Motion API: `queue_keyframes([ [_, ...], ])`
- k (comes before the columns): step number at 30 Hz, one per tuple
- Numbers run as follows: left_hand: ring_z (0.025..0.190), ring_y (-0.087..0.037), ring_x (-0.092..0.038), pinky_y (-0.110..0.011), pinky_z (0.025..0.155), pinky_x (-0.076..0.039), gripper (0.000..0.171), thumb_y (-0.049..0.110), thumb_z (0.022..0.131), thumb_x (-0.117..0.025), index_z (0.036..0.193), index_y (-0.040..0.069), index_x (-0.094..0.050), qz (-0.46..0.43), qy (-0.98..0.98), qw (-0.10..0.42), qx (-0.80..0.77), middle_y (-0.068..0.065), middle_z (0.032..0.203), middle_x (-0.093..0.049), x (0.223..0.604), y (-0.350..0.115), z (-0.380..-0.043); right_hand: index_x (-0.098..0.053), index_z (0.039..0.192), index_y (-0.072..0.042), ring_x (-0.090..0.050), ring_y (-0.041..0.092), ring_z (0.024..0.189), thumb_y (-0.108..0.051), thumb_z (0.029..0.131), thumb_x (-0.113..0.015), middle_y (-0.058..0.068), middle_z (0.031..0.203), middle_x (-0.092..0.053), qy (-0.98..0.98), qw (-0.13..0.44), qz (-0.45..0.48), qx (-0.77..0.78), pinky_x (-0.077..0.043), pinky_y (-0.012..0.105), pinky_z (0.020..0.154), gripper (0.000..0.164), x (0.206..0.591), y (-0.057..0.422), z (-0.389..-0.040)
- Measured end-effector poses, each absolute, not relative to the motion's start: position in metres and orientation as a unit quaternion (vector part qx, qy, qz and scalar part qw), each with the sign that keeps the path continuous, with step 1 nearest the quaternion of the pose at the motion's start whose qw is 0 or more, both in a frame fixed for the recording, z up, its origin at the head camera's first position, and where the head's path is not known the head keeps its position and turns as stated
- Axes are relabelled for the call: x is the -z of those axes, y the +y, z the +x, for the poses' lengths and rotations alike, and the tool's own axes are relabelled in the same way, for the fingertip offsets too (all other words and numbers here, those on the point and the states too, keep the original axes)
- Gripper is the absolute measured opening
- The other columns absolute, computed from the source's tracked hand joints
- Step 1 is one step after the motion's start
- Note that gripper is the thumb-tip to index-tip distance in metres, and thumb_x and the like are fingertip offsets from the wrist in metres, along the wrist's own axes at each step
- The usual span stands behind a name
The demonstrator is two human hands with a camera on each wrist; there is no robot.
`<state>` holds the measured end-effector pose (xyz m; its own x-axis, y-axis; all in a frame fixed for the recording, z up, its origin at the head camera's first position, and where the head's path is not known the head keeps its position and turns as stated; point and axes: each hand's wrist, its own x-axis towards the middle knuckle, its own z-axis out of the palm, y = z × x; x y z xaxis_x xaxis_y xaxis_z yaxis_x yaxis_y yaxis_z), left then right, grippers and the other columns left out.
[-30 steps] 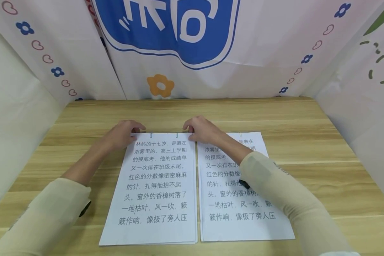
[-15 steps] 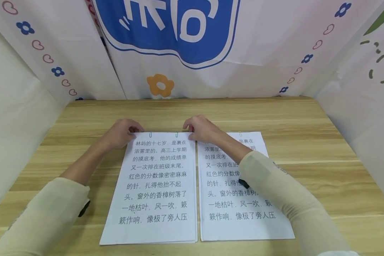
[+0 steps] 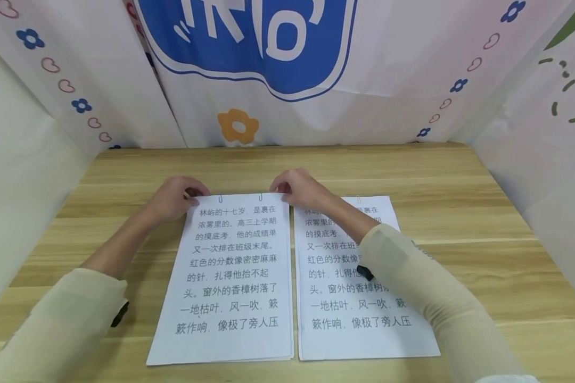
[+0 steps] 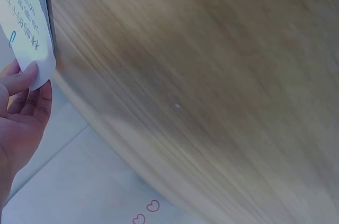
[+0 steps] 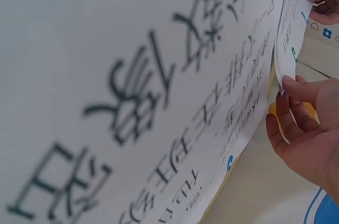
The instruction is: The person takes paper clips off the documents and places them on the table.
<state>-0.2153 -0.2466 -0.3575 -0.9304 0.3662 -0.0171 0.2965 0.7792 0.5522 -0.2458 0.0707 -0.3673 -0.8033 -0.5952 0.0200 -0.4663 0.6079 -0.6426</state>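
Two stacks of printed paper lie side by side. On the left stack (image 3: 235, 346), a blue paper clip (image 3: 220, 199) and a green paper clip (image 3: 261, 197) sit along the top edge. My left hand (image 3: 172, 198) pinches its top left corner, thumb on the printed face and fingers behind in the left wrist view. At the top right corner my right hand (image 3: 303, 190) pinches the paper the same way. The held top edge curves up off the table in the wrist views. My right forearm crosses over the right stack (image 3: 364, 343), which has a yellow paper clip (image 3: 358, 199) at its top.
The wooden table (image 3: 484, 213) extends on both sides of the paper. Behind it hangs a white printed cloth (image 3: 374, 117) with a blue emblem and an orange flower. White cloth walls stand left and right. A blue paper clip (image 5: 230, 162) shows on the right stack.
Both hands have closed their fingertips on the left stack's top corners, and its top edge has risen a little. The head view has shifted slightly. The right stack stays put.
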Motion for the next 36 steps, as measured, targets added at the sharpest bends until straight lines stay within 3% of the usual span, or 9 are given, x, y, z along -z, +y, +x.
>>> queue_keyframes([
  [9,0.098,-0.037,-0.063,-0.051,0.089,-0.052,0.025,-0.018,0.092,-0.057,0.111,-0.010,-0.071,0.174,0.939,0.053,-0.293,-0.025,0.106,-0.069,0.3557,-0.2508,-0.2134,-0.076,0.116,-0.001,-0.065,0.022,0.096,0.012,0.091,-0.066,0.011,0.109,-0.071,0.891,0.085,-0.274,0.351,-0.055,0.028,0.083,0.030,0.3682,0.0684,-0.2470],
  [23,0.098,-0.037,-0.062,-0.051,0.088,-0.052,0.020,-0.014,0.094,-0.062,0.111,-0.011,-0.071,0.167,0.937,0.047,-0.303,-0.026,0.106,-0.069,0.3562,-0.2505,-0.2130,-0.077,0.107,-0.001,-0.063,0.021,0.089,0.010,0.093,-0.065,0.010,0.101,-0.072,0.878,0.098,-0.246,0.400,-0.053,0.026,0.081,0.021,0.3680,0.0691,-0.2475],
  [36,0.096,-0.033,-0.061,-0.021,0.077,-0.048,0.016,-0.009,0.095,-0.065,0.110,-0.009,-0.071,0.158,0.933,0.047,-0.321,-0.023,0.105,-0.069,0.3561,-0.2512,-0.2116,-0.074,0.102,0.002,-0.065,0.022,0.082,0.012,0.093,-0.065,0.013,0.096,-0.067,0.857,0.127,-0.207,0.454,-0.059,0.028,0.068,0.017,0.3665,0.0719,-0.2440],
])
